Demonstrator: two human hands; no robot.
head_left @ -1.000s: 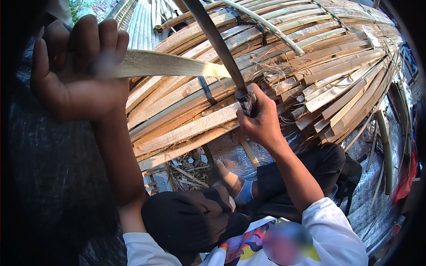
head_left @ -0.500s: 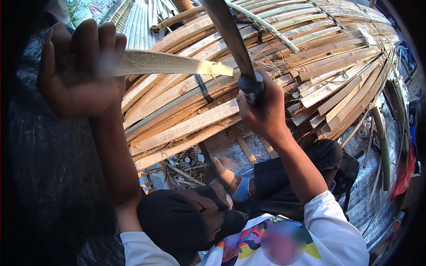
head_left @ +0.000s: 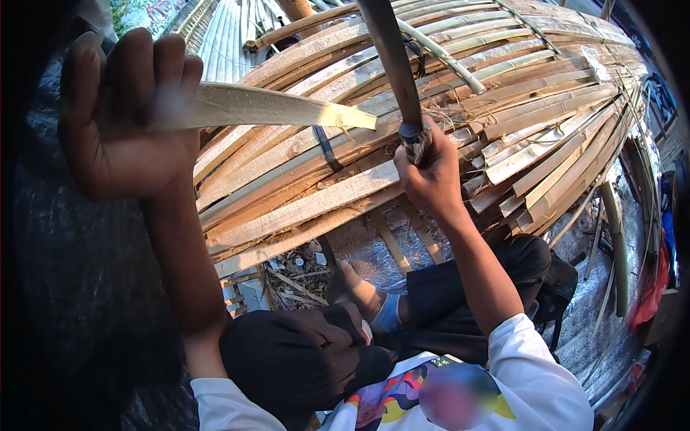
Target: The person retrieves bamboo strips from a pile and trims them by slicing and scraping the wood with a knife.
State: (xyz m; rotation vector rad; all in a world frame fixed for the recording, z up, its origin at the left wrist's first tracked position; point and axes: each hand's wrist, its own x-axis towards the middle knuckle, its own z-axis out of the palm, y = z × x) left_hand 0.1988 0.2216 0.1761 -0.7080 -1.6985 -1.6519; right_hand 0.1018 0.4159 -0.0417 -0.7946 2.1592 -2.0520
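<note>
On the left, my left hand [head_left: 129, 136] is closed around a split bamboo strip [head_left: 277, 108]. The strip points to the right, and its cut end lies close to the knife. My right hand [head_left: 433, 176] grips the dark handle of a machete [head_left: 394, 61]. Its blade rises up and slightly left from my fist, and its tip is beyond the top of the view. A small gap shows between the strip's end and the blade.
A large pile of split bamboo [head_left: 309, 208] spreads across the view behind both hands. Below it are my bent legs in dark trousers [head_left: 302, 359] and bamboo scraps [head_left: 298, 276]. A reflective sheet [head_left: 575, 316] covers the ground at right, near a bamboo pole [head_left: 613, 248].
My right hand and the machete have shifted slightly right and down, away from the strip's end. My left hand and the bamboo strip have barely moved.
</note>
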